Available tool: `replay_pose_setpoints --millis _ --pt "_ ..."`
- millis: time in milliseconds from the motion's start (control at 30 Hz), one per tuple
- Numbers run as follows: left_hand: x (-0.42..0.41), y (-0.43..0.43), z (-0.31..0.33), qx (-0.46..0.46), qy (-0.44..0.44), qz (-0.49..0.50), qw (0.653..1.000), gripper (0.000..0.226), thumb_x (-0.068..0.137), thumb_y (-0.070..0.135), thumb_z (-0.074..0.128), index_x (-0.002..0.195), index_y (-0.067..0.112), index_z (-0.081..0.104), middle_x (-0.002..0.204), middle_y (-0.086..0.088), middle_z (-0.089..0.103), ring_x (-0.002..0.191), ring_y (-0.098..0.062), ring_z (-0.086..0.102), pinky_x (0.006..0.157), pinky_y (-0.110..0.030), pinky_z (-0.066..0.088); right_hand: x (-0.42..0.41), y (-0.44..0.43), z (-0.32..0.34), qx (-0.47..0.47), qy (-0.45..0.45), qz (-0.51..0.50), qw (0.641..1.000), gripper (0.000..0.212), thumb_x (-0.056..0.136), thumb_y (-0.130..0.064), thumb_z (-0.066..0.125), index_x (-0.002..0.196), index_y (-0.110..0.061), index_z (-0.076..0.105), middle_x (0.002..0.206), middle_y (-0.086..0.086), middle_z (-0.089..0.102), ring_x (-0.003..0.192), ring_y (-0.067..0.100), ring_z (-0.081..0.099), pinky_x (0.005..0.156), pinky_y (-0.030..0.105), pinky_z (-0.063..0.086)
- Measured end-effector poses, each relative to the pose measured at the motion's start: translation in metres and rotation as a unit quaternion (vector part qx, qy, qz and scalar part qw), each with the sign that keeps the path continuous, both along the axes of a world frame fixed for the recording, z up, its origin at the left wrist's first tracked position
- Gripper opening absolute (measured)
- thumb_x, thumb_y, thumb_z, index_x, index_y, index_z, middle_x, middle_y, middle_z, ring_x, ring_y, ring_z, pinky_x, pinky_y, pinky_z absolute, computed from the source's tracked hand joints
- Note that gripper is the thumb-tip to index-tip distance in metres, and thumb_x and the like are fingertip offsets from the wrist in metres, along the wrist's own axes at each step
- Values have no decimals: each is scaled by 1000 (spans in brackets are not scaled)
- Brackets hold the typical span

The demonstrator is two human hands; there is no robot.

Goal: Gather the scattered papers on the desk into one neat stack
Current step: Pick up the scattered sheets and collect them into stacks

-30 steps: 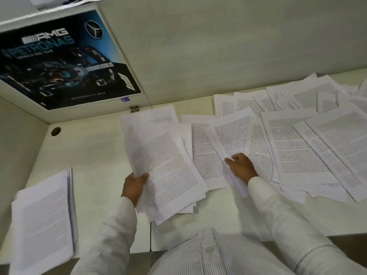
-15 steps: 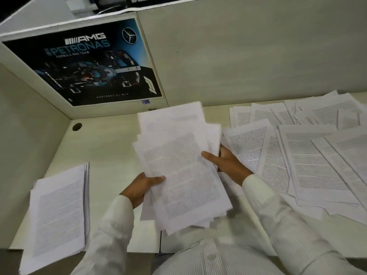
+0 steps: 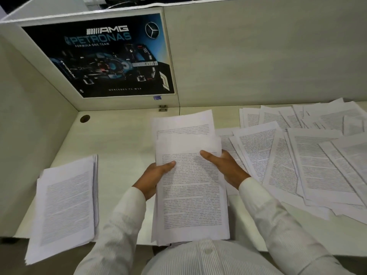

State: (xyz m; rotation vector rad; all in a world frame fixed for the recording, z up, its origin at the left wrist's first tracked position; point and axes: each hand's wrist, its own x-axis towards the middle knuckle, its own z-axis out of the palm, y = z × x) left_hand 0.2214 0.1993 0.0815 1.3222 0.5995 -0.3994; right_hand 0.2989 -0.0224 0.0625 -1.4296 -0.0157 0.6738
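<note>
A person in a white striped shirt holds a bundle of papers (image 3: 191, 187) above the near edge of a pale desk (image 3: 123, 143), just in front of their chest. The sheets are white with dense printed text and are unevenly aligned, the upper ones jutting past the top page. The left hand (image 3: 154, 178) grips the bundle's left edge, thumb on top. The right hand (image 3: 225, 168) grips the right edge, thumb across the page. To the left, a separate stack (image 3: 65, 207) lies overhanging the desk's front edge. To the right, scattered sheets (image 3: 309, 155) overlap across the desk. Bare desk surface lies between the stack and the bundle. A racing poster (image 3: 107, 56) hangs on the partition behind.
</note>
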Motion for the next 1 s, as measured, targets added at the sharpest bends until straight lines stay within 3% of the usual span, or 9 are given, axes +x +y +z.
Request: replay_pose_setpoints --millis 100,267,367,467,533,600,700,800,1000 --pt "-1 15 6 23 -34 37 998 38 91 20 68 125 5 64 114 -11 73 105 -29 70 99 -46 52 -3 5 9 9 -15 -38 999 55 70 -49 79 117 -20 70 115 -1 74 110 17 69 107 45 47" --pt "-1 31 31 66 -100 -68 990 37 88 32 71 122 19 68 116 0 73 106 -20 70 95 -39 52 -4 30 29 -4 -88 -24 996 36 82 -37 76 115 -24 70 113 -5 75 109 12 69 100 35 51" --pt "6 38 33 125 -119 11 985 36 85 34 74 117 18 70 109 2 75 101 -19 72 97 -43 54 0 44 40 -19 -115 -48 992 24 85 -32 76 107 -26 71 105 -8 76 100 8 71 92 30 54" --pt "12 48 41 149 -149 119 970 29 84 33 77 109 19 71 104 2 75 100 -22 71 92 -40 55 3 52 44 -49 -137 -85 986 19 84 -40 76 92 -22 75 96 -1 77 92 17 73 88 38 58" --pt "15 53 53 136 -190 168 958 21 84 30 76 103 23 69 101 7 74 101 -20 69 86 -32 54 0 56 42 -64 -154 -115 979 26 85 -45 73 76 -21 71 80 -6 74 75 14 70 71 30 56" --pt "18 54 71 108 -243 198 943 17 85 25 75 100 24 69 101 9 74 102 -18 69 81 -26 53 -6 60 36 -54 -141 -170 974 31 83 -54 70 89 -24 68 89 -11 72 83 10 69 74 24 54" --pt "20 54 92 55 -319 212 922 25 87 18 72 110 22 68 112 4 73 110 -20 67 89 -31 54 -13 63 23 -57 -80 -266 959 77 66 -77 69 116 -19 57 118 1 64 111 19 62 98 40 52" --pt "21 48 104 -17 -358 220 907 33 87 14 71 119 14 65 114 0 72 111 -21 66 89 -31 54 -17 68 15 18 31 -274 961 111 53 -89 65 133 -15 48 133 7 56 123 25 55 103 47 48" --pt "20 31 101 -32 -328 202 922 29 83 14 73 112 20 68 111 1 74 108 -22 68 94 -41 54 -21 80 26 163 80 -241 953 76 71 -77 52 135 -36 50 122 -2 68 116 18 64 103 46 50"
